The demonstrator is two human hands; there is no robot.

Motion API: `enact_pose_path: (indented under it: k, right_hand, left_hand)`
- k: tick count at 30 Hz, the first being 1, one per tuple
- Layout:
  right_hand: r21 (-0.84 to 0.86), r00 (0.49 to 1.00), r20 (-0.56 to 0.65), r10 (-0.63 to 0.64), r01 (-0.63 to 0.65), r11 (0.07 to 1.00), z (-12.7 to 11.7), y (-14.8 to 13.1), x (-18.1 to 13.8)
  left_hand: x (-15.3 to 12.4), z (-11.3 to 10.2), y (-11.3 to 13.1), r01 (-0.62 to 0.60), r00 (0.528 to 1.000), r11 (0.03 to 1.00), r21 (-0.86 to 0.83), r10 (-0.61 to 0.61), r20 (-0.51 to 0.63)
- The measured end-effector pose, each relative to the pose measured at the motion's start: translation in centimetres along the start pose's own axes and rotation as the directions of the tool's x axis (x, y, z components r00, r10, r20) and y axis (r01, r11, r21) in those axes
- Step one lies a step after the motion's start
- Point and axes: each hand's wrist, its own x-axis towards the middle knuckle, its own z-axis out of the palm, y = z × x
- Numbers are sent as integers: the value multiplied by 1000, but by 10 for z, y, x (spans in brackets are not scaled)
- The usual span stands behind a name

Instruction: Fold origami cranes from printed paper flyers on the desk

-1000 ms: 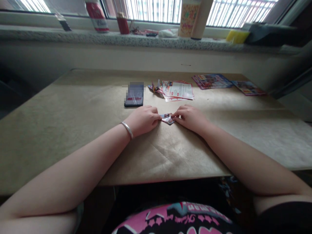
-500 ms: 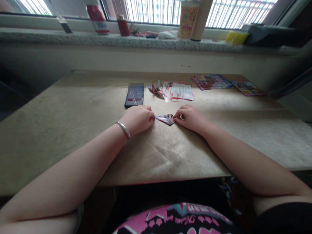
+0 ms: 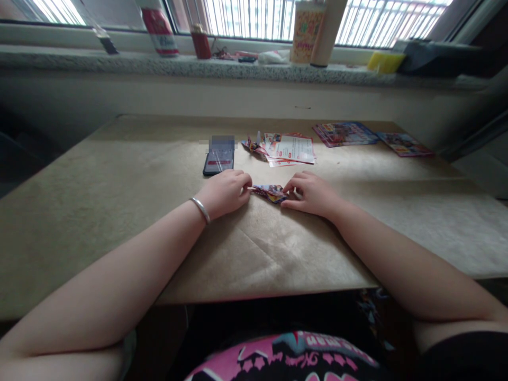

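A small folded piece of colourful printed paper [image 3: 270, 191] lies on the brown paper-covered table [image 3: 119, 201] between my hands. My left hand [image 3: 224, 191], with a silver bangle on the wrist, is curled and pinches the paper's left tip. My right hand [image 3: 311, 191] has its fingers bent and pinches the paper's right end, thumb flat on the table.
A dark phone [image 3: 219, 157] lies just beyond my left hand. Printed leaflets [image 3: 289, 148] and a folded paper figure [image 3: 254, 144] sit behind, more leaflets [image 3: 344, 132] at the far right. The windowsill [image 3: 198, 63] holds a can, cups and a yellow sponge.
The folded paper has been drawn out a little wider between my hands and its top edge has lifted. My right thumb has dropped onto the table. Both arms stay in place.
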Motion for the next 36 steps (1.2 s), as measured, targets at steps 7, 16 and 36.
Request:
enact_pose_path:
  k: [7, 16, 36]
  right_hand:
    - [-62, 999, -46, -26, 23, 998, 3, 0, 2]
    - [-25, 994, -112, -10, 8, 1000, 13, -2, 7]
    - [73, 995, -103, -19, 27, 997, 10, -7, 6]
  left_hand:
    - [1, 7, 6, 101, 988, 985, -138, -115, -104]
    - [9, 15, 19, -94, 993, 990, -103, 86, -84]
    - [11, 18, 15, -127, 989, 971, -204, 109, -98]
